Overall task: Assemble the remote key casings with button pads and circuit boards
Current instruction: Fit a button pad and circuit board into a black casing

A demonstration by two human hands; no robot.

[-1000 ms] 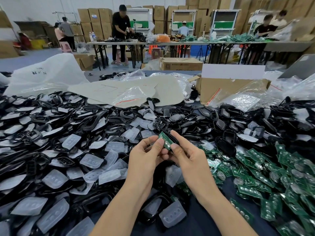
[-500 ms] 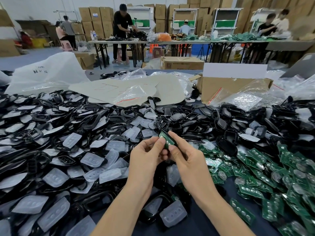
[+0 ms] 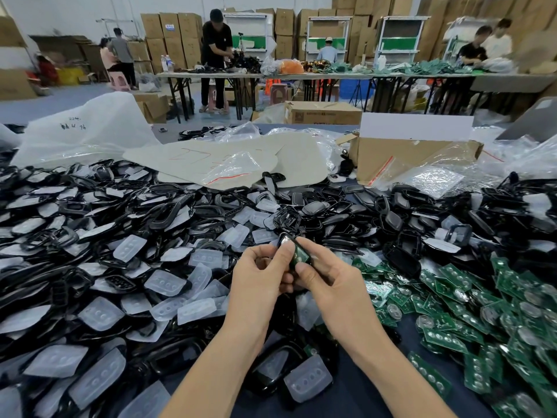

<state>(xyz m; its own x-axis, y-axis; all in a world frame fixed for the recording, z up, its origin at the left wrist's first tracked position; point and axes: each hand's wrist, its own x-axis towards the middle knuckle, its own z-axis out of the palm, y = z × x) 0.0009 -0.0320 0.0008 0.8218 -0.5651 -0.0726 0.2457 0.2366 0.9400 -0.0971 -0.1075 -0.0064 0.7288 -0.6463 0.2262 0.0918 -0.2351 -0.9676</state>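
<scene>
Both hands meet at centre, over a dark blue table (image 3: 355, 393). Left hand (image 3: 256, 282): thumb and forefinger closed on the upper end of a black key casing (image 3: 284, 240), other fingers curled beneath. Right hand (image 3: 331, 285): thumb and forefinger clamped on the casing's lower right edge. A green circuit board (image 3: 299, 255) sits in the casing, face toward the camera; cannot tell whether it is fully seated. Loose stock lies in heaps, not in bins: translucent button pads (image 3: 164, 282) from 7 to 9 o'clock, black casings (image 3: 168, 212) from 9 through 2 o'clock, and green circuit boards (image 3: 452, 285) from 3 to 5 o'clock. At 1 o'clock stands an open cardboard box (image 3: 391, 158) with its white flap up; its contents are hidden from this angle. A clear zip bag (image 3: 434, 179) leans against the box front, holding small pale parts too fine to identify. At 10 o'clock a white plastic sack (image 3: 84, 131) with handwriting, slumped; contents not visible.
</scene>
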